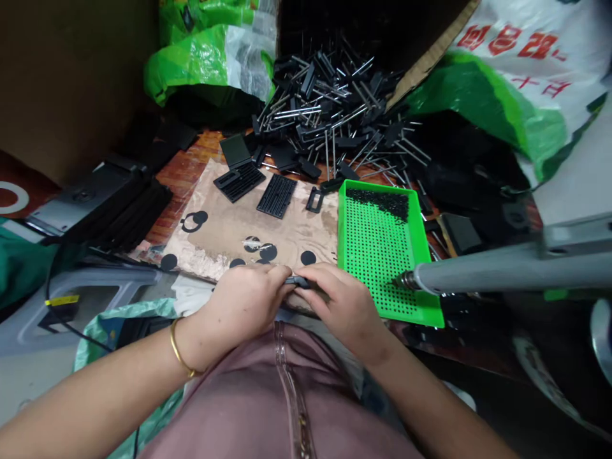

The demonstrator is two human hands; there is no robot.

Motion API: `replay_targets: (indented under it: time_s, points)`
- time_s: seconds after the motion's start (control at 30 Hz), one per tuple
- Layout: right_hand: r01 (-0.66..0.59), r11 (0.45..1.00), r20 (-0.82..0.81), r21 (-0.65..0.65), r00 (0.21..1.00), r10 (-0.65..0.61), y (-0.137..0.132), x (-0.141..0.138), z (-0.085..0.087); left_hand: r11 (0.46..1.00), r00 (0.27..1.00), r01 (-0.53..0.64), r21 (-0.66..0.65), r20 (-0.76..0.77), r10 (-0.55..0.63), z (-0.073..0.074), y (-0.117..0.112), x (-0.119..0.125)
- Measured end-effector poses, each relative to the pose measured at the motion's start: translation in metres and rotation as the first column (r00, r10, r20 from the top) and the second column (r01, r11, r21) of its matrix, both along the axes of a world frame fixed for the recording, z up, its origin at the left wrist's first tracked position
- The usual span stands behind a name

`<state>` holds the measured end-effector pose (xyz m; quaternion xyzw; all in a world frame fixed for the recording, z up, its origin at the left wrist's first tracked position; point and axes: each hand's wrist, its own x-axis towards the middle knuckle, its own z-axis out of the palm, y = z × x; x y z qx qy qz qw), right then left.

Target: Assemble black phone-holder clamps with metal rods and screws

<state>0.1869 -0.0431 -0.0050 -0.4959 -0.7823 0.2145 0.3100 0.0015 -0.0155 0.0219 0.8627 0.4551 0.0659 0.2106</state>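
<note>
The left hand [246, 296] and right hand [344, 306] pinched a dark part [299, 281], apparently small, so gentle, even pressure seemed advisable.

Left hand [249, 298], right hand [345, 308], both pinching black part [298, 281]

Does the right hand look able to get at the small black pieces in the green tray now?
Likely yes: the right hand is beside the green tray, and the grey tool leaves the small black pieces uncovered, though that hand holds a dark part.

Green tray [370, 255] — dotted, dark held part [298, 281]
</note>
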Motion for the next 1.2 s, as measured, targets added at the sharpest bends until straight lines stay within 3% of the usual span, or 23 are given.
replay_targets:
  time_s: [0.07,0.1,0.17,0.23,0.27,0.3,0.37,0.43,0.53,0.57,0.63,0.7,0.77,0.83,0.87,0.93,1.03,1.2]
  points:
    - [0.093,0.996,-0.070,-0.010,0.993,-0.093,-0.001,-0.001,0.004,0.984,0.954,-0.127,-0.128,0.255,0.157,0.001,0.002,-0.002]
    - [0.134,0.990,-0.115,-0.045,0.984,-0.138,-0.002,-0.003,0.006,0.951,0.871,-0.177,-0.253,0.410,0.271,0.001,0.003,-0.002]
    - [0.151,0.973,-0.221,-0.173,0.957,-0.188,-0.004,-0.008,0.010,0.821,0.570,-0.132,-0.556,0.635,0.522,-0.001,0.002,0.000]
    - [0.098,0.946,-0.318,-0.309,0.927,-0.199,-0.005,-0.014,0.014,0.672,0.225,0.050,-0.739,0.663,0.714,-0.006,-0.001,0.006]
    - [0.073,0.933,-0.347,-0.352,0.916,-0.203,-0.004,-0.017,0.015,0.619,0.101,0.140,-0.773,0.633,0.767,-0.009,-0.003,0.009]
    - [0.066,0.927,-0.354,-0.368,0.912,-0.206,-0.003,-0.020,0.016,0.579,0.023,0.213,-0.787,0.597,0.802,-0.013,-0.005,0.011]
    - [0.088,0.948,-0.292,-0.307,0.939,-0.182,-0.001,-0.024,0.019,0.524,-0.025,0.314,-0.792,0.545,0.838,-0.020,-0.008,0.014]
    - [0.105,0.984,-0.157,-0.142,0.979,-0.127,0.001,-0.026,0.023,0.490,-0.008,0.382,-0.784,0.527,0.850,-0.026,-0.010,0.014]
    - [0.085,0.993,0.055,0.084,0.994,-0.090,0.001,-0.029,0.029,0.471,-0.002,0.405,-0.783,0.515,0.857,-0.035,-0.011,0.009]
    - [0.076,0.989,0.118,0.129,0.989,-0.092,0.000,-0.030,0.031,0.485,-0.002,0.377,-0.789,0.523,0.853,-0.038,-0.011,0.006]
    - [0.056,0.979,0.244,0.197,0.964,-0.104,-0.001,-0.031,0.034,0.573,0.026,0.240,-0.784,0.595,0.803,-0.043,-0.012,-0.002]
    - [0.023,0.968,0.348,0.249,0.931,-0.112,-0.001,-0.031,0.036,0.723,0.156,0.028,-0.690,0.717,0.679,-0.045,-0.011,-0.010]
    - [-0.017,0.963,0.416,0.268,0.904,-0.100,0.000,-0.030,0.035,0.868,0.388,-0.147,-0.474,0.780,0.491,-0.045,-0.009,-0.019]
    - [-0.050,0.965,0.460,0.258,0.884,-0.077,0.002,-0.028,0.034,0.953,0.596,-0.194,-0.233,0.743,0.303,-0.044,-0.005,-0.025]
    - [-0.062,0.966,0.476,0.250,0.877,-0.067,0.003,-0.028,0.033,0.974,0.663,-0.184,-0.136,0.714,0.225,-0.044,-0.003,-0.027]
    - [-0.076,0.966,0.500,0.246,0.864,-0.060,0.004,-0.026,0.030,0.990,0.736,-0.143,-0.010,0.667,0.113,-0.045,0.000,-0.029]
    - [-0.092,0.964,0.522,0.248,0.851,-0.053,0.004,-0.025,0.027,0.990,0.781,-0.095,0.109,0.624,0.007,-0.047,0.002,-0.029]
    - [-0.124,0.971,0.530,0.203,0.848,-0.002,0.004,-0.026,0.024,0.983,0.811,-0.035,0.180,0.580,-0.077,-0.048,0.000,-0.032]
